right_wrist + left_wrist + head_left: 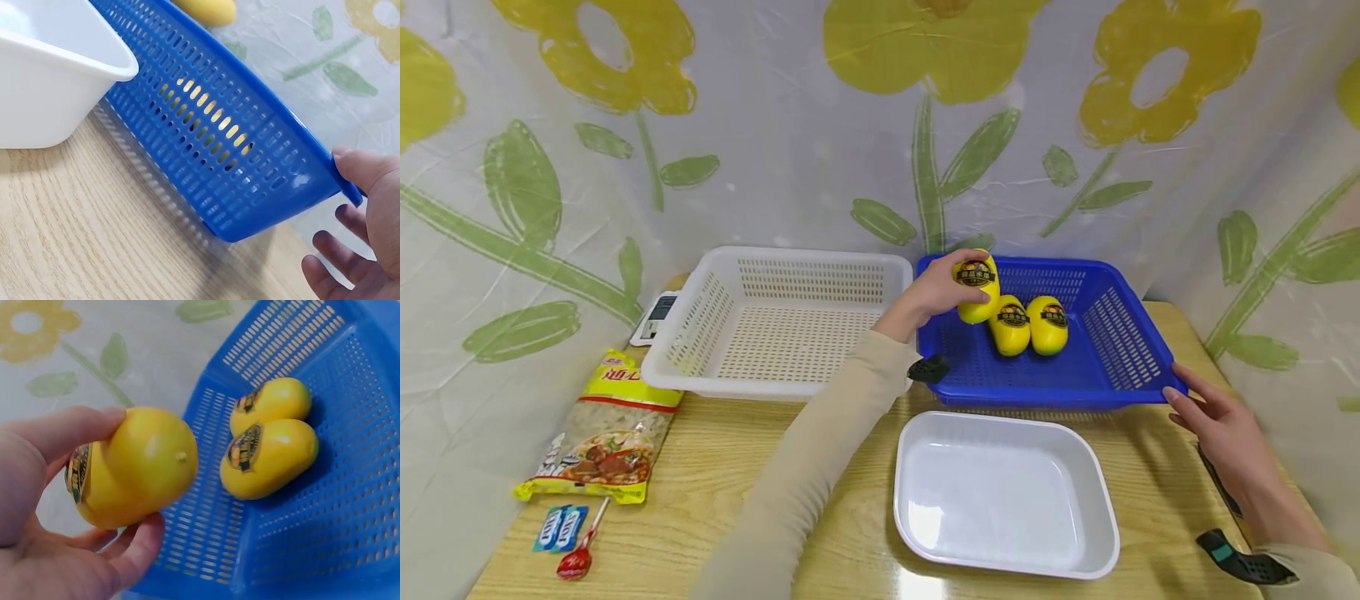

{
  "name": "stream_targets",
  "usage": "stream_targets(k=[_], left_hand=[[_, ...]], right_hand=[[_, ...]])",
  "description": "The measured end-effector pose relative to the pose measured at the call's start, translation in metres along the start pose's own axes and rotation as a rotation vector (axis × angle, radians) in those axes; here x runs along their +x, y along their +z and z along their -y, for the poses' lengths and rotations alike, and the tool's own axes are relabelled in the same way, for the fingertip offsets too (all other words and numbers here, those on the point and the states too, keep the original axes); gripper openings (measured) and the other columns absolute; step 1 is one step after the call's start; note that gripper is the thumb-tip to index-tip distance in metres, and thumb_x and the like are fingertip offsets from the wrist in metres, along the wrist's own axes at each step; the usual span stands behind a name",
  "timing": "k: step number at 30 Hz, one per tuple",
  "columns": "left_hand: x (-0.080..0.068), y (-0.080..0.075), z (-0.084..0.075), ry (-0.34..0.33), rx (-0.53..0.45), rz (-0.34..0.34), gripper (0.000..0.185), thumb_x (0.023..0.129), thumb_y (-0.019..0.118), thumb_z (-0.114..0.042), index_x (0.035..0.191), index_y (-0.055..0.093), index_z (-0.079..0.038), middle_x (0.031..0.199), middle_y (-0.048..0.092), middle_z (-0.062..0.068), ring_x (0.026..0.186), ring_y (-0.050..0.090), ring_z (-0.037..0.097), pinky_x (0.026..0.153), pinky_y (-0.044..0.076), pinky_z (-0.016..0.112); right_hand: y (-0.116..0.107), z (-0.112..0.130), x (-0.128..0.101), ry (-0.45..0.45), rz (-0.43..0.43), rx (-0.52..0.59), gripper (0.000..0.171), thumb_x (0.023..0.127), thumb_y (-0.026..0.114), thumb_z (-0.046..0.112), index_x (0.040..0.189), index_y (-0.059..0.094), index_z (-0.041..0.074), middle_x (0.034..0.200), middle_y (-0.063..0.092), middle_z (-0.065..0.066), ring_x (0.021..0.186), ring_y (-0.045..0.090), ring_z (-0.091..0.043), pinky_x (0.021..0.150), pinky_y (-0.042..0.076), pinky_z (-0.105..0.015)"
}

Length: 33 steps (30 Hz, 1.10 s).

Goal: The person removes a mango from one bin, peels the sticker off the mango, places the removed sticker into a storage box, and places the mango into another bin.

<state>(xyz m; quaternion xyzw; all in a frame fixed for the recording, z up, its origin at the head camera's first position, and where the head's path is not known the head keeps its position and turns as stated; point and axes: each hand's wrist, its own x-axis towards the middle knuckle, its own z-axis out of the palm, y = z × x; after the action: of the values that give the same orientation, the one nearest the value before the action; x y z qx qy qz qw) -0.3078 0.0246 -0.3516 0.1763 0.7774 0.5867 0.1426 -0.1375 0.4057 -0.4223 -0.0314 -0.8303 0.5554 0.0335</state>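
My left hand (936,287) grips a yellow oval fruit (147,465) with a black label, its thumb on one side and fingers on the other. This fruit is held above the left part of a blue plastic basket (1120,333). Two more labelled yellow fruits, one on the left (1011,325) and one on the right (1048,325), lie side by side inside the basket. At the basket's front right corner, my right hand (1221,433) holds the rim, thumb on top and the other fingers below it.
A white perforated basket (775,388) stands left of the blue one. In front is a white tray (1000,492). At the left lie a yellow food bag (606,429), blue packets (561,528), a red lollipop (576,563) and a scale (657,317). A flowered curtain (760,183) closes the back.
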Motion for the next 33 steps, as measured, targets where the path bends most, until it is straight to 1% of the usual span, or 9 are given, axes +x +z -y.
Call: stream_targets(k=[7, 12, 17, 20, 22, 25, 28, 30, 33], left_hand=[[-0.016, -0.011, -0.015, 0.063, -0.021, 0.053, 0.063, 0.086, 0.076, -0.015, 0.142, 0.050, -0.027, 0.143, 0.045, 0.003, 0.119, 0.050, 0.020, 0.088, 0.051, 0.031], [-0.027, -0.015, -0.020, 0.127, -0.066, 0.089, 0.060, 0.088, 0.074, -0.012, 0.142, 0.050, -0.023, 0.143, 0.045, 0.007, 0.114, 0.054, 0.022, 0.087, 0.053, 0.033], [-0.040, -0.021, -0.023, 0.174, -0.043, 0.115, 0.055, 0.090, 0.071, -0.010, 0.141, 0.052, -0.018, 0.143, 0.044, 0.007, 0.111, 0.056, 0.025, 0.085, 0.054, 0.034], [-0.051, -0.024, -0.024, 0.182, -0.013, 0.127, 0.055, 0.090, 0.072, -0.013, 0.141, 0.052, -0.020, 0.142, 0.044, 0.007, 0.115, 0.054, 0.028, 0.088, 0.053, 0.033], [-0.060, -0.026, -0.025, 0.178, 0.018, 0.125, 0.056, 0.089, 0.073, -0.017, 0.141, 0.052, -0.024, 0.143, 0.040, 0.006, 0.117, 0.051, 0.029, 0.089, 0.052, 0.034], [-0.078, -0.030, -0.025, 0.197, 0.094, 0.118, 0.058, 0.088, 0.075, -0.024, 0.141, 0.051, -0.028, 0.142, 0.037, 0.005, 0.124, 0.044, 0.025, 0.098, 0.046, 0.035], [-0.098, -0.035, -0.021, 0.250, 0.153, 0.127, 0.058, 0.088, 0.075, -0.024, 0.141, 0.051, -0.025, 0.139, 0.040, 0.004, 0.126, 0.039, 0.020, 0.104, 0.042, 0.037], [-0.115, -0.037, -0.016, 0.270, 0.170, 0.138, 0.057, 0.088, 0.075, -0.022, 0.141, 0.052, -0.023, 0.135, 0.042, 0.004, 0.125, 0.040, 0.019, 0.102, 0.044, 0.035], [-0.145, -0.041, -0.005, 0.264, 0.160, 0.167, 0.057, 0.087, 0.075, -0.018, 0.140, 0.053, -0.020, 0.131, 0.041, 0.007, 0.120, 0.045, 0.022, 0.091, 0.052, 0.031]], right_hand=[[0.001, -0.001, 0.001, -0.017, -0.007, 0.074, 0.058, 0.100, 0.057, 0.016, 0.152, 0.033, 0.007, 0.119, 0.052, 0.024, 0.095, 0.058, 0.013, 0.076, 0.049, -0.008], [0.001, -0.001, 0.002, -0.026, -0.010, 0.113, 0.058, 0.099, 0.058, 0.015, 0.151, 0.034, 0.006, 0.117, 0.053, 0.024, 0.094, 0.058, 0.013, 0.075, 0.049, -0.008], [0.001, -0.001, 0.001, -0.038, 0.002, 0.111, 0.057, 0.100, 0.056, 0.015, 0.151, 0.033, 0.006, 0.123, 0.052, 0.022, 0.095, 0.058, 0.013, 0.076, 0.049, -0.008], [0.001, -0.002, 0.001, -0.040, 0.004, 0.127, 0.056, 0.100, 0.056, 0.014, 0.151, 0.034, 0.008, 0.127, 0.051, 0.021, 0.096, 0.058, 0.013, 0.077, 0.049, -0.008], [0.001, -0.002, 0.001, -0.041, 0.002, 0.133, 0.056, 0.100, 0.057, 0.014, 0.151, 0.035, 0.009, 0.126, 0.052, 0.021, 0.096, 0.058, 0.012, 0.077, 0.049, -0.008], [0.001, -0.002, 0.001, -0.037, 0.002, 0.130, 0.056, 0.100, 0.057, 0.015, 0.151, 0.035, 0.009, 0.125, 0.052, 0.021, 0.096, 0.059, 0.012, 0.077, 0.049, -0.008], [0.001, -0.002, 0.000, -0.019, -0.002, 0.068, 0.057, 0.100, 0.057, 0.019, 0.152, 0.034, 0.012, 0.129, 0.050, 0.020, 0.096, 0.057, 0.013, 0.077, 0.049, -0.008], [0.001, -0.001, 0.000, -0.003, -0.004, 0.018, 0.058, 0.100, 0.056, 0.022, 0.153, 0.033, 0.014, 0.133, 0.048, 0.018, 0.096, 0.056, 0.015, 0.077, 0.049, -0.007], [0.001, -0.001, -0.001, 0.003, -0.006, -0.026, 0.057, 0.101, 0.056, 0.024, 0.153, 0.033, 0.017, 0.137, 0.045, 0.018, 0.095, 0.055, 0.017, 0.077, 0.048, -0.007]])
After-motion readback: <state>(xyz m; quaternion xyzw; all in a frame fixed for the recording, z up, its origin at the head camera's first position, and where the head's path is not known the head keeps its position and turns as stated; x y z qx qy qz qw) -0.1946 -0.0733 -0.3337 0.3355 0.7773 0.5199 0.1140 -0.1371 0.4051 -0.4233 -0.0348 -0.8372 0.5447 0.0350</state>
